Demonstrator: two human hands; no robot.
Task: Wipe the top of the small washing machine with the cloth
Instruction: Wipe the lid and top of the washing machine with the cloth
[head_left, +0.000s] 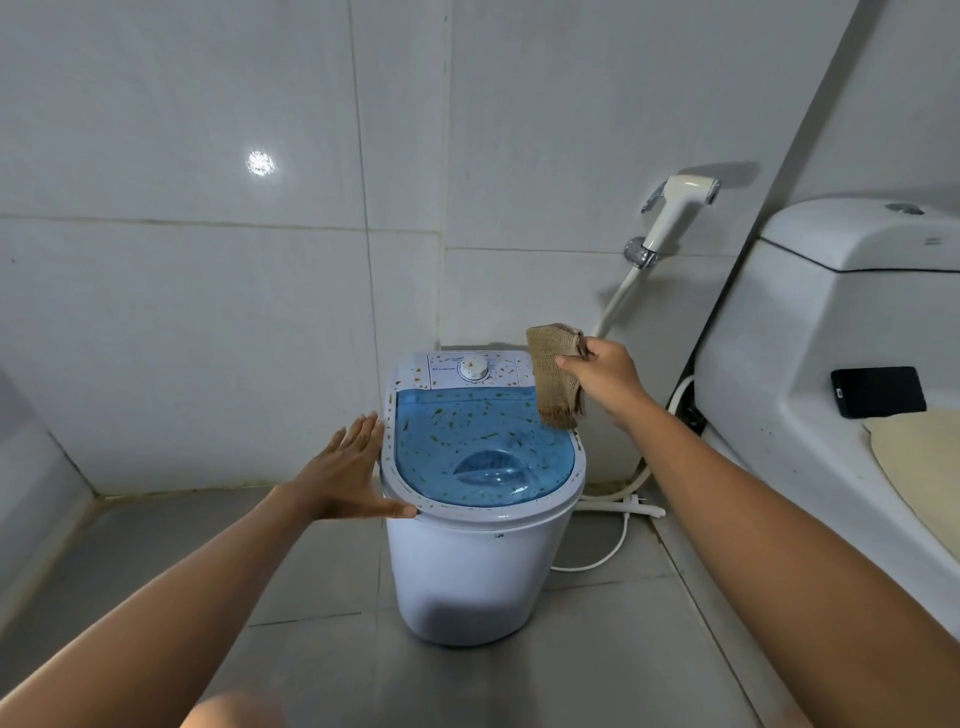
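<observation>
A small white washing machine (467, 561) stands on the tiled floor in the corner. Its clear blue lid (483, 447) and white control panel with a round dial (474, 368) are speckled with brown-green bits. My right hand (602, 376) pinches a folded brown cloth (555, 379) that hangs over the lid's back right corner, its lower edge at or just above the rim. My left hand (345, 470) is flat and open, fingers spread, its thumb resting against the machine's left front rim.
A white toilet (841, 332) with a black phone (880, 391) on its ledge stands close on the right. A bidet sprayer (675, 208) hangs on the back wall, its hose and a white cable trailing on the floor behind the machine. Tiled walls enclose the back and left.
</observation>
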